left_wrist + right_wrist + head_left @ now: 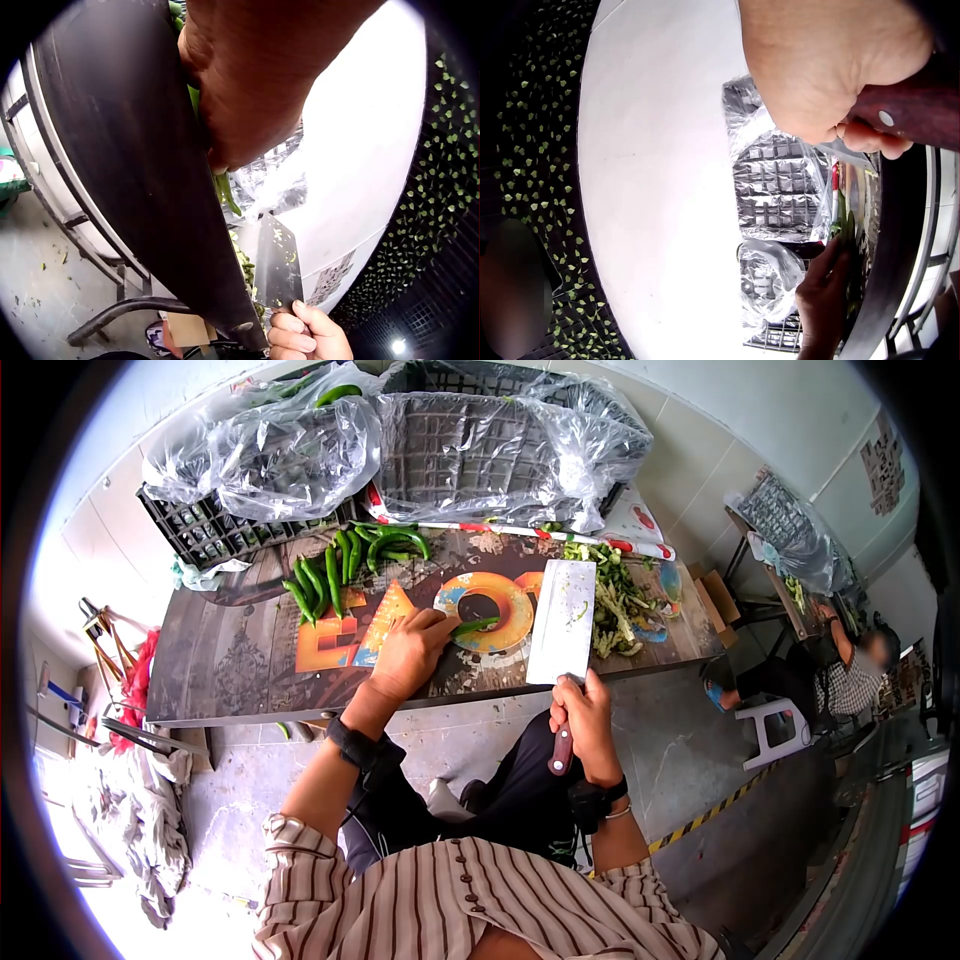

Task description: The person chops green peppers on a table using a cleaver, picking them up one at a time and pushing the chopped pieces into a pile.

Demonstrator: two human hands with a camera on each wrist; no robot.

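My left hand (pixel 410 652) holds a long green chili pepper (pixel 477 626) down on the table, its end sticking out past the fingers to the right. My right hand (pixel 588 722) grips a cleaver (pixel 562 622) by its dark wooden handle (pixel 561 750). The broad blade points away from me, to the right of the pepper, with green flecks stuck to it. In the left wrist view the blade (pixel 277 262) stands beyond the pepper (pixel 227 193). Whole green peppers (pixel 330 572) lie left of centre, and a heap of cut pepper pieces (pixel 618 615) lies right of the blade.
Plastic-lined black crates (pixel 450 450) line the back of the patterned table (pixel 230 660). A rolled red-and-white sheet (pixel 520 533) runs before them. At the right, another person (pixel 845 675) sits near a white stool (pixel 778 732) and a second worktable.
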